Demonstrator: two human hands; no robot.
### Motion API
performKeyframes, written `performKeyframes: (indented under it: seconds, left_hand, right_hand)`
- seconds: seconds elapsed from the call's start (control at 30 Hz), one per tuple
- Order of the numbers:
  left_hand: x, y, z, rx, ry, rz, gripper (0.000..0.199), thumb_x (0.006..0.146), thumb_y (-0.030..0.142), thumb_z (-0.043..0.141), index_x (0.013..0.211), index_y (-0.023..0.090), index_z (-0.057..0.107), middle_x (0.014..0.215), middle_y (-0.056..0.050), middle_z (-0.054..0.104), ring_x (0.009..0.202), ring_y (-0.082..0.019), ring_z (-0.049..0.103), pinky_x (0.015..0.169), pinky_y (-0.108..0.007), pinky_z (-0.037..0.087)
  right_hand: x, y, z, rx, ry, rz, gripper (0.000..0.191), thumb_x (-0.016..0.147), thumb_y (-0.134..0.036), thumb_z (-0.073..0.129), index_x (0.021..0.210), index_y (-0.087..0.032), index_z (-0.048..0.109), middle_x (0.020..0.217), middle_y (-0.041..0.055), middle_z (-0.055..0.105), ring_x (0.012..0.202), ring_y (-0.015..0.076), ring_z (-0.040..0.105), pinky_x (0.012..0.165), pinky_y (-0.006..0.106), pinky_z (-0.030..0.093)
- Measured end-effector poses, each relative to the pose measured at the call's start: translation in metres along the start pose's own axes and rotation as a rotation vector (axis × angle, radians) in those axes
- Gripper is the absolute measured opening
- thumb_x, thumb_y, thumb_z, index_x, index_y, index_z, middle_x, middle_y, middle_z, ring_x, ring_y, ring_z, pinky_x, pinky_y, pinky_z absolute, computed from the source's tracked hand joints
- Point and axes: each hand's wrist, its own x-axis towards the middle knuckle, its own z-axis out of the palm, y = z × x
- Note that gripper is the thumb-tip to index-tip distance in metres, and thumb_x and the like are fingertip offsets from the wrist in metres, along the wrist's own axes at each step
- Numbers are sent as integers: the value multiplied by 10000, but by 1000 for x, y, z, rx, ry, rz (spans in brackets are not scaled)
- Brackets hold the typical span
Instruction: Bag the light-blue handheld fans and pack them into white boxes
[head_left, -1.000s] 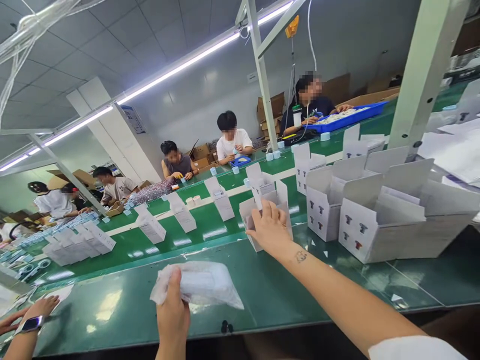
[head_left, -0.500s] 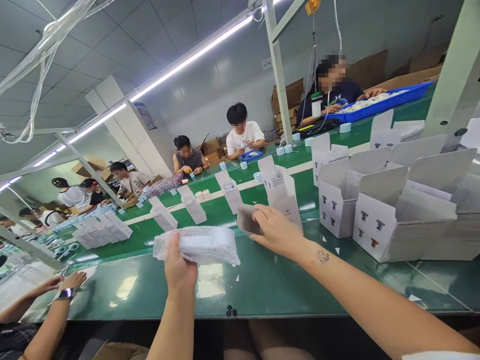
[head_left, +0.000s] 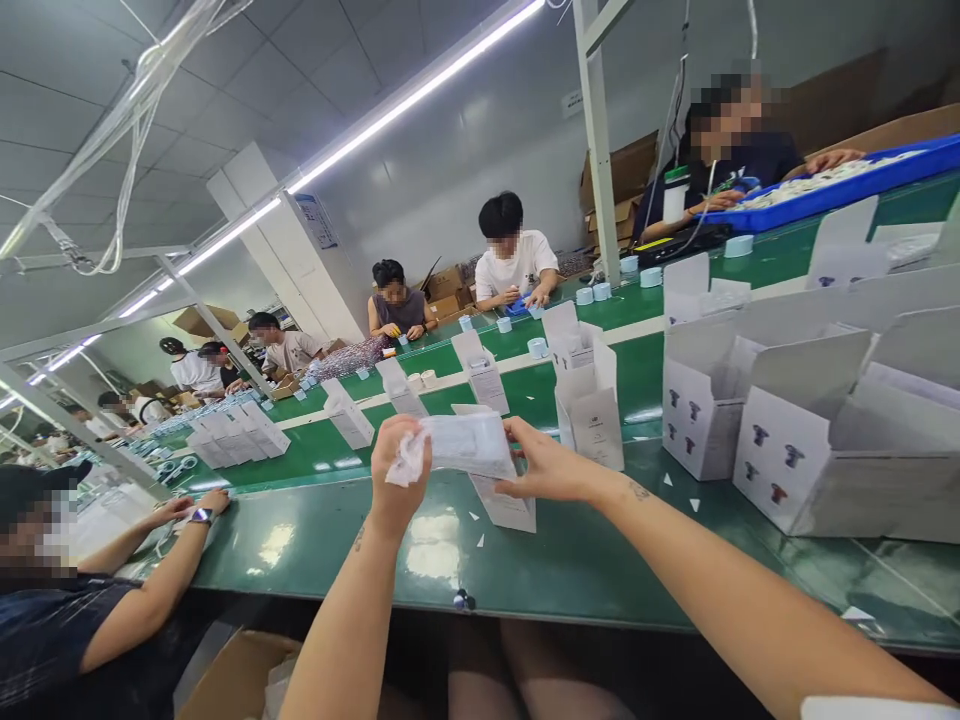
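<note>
My left hand (head_left: 399, 468) is closed round the left end of a package in clear plastic wrap (head_left: 469, 442), with crumpled wrap bunched between the fingers. White contents show faintly through the plastic; their kind I cannot make out. At the package's other end, my right hand (head_left: 549, 462) grips it between thumb and fingers. The package is held roughly level above the green bench. Just behind and below it stands a white carton (head_left: 508, 508), its upper part hidden by the package and my hand. Another open white carton (head_left: 596, 410) stands just beyond my right hand.
Several open white cartons (head_left: 784, 450) crowd the right side. A green conveyor belt (head_left: 442, 405) carries more cartons and light-blue round pieces. Paper scraps (head_left: 694, 505) lie on the bench. A co-worker's arm (head_left: 161, 575) rests at left; other people sit across the belt.
My right hand has let go of the carton, which now stands on the bench, and has taken the package's right end. My left hand has brought the package up and to the right.
</note>
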Motion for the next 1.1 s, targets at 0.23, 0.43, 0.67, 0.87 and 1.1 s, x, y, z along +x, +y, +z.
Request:
performKeyframes:
  seconds: [0.23,0.43,0.67,0.87,1.1]
  left_hand:
    - [0,10,33,-26,337,-372,199,894,366,565,883,171,601,818,-19,612,776,-159,593,740,-279,474]
    - [20,21,29,371,52,-240,108,862,280,545,808,189,569,750,-15,605,726,-176,576,717,-292,463]
    - [52,63,70,944,-588,-121,186,844,207,565,1027,183,591,968,-109,624,872,-260,633,683,-321,483]
    - [74,60,78,645,-1287,193,165,866,236,612,1025,196,611,1021,-71,635,943,-221,633,777,-301,496]
    - [33,47,50,742,-1078,203,353,896,421,641,1165,197,596,1203,-126,650,1216,-304,516,1027,-508,380]
  right_hand:
    - [-2,-4,-10,18,-15,16,618,640,-423,794,1115,-262,433,1164,66,587,1047,282,591,799,366,502]
    - [-2,6,-8,27,-8,43,640,651,-496,779,1106,-259,397,1110,69,563,970,266,583,718,345,486]
    - [-5,8,-4,34,0,1,601,681,-502,749,1105,-257,400,1020,38,561,876,241,572,692,350,469]
    - [-7,11,-3,63,4,-16,710,686,-485,768,1245,-260,392,1157,93,578,1020,302,593,786,419,509]
    - [-12,13,-6,147,-22,14,762,719,-468,736,1334,-267,333,1313,133,550,1127,294,607,856,421,559]
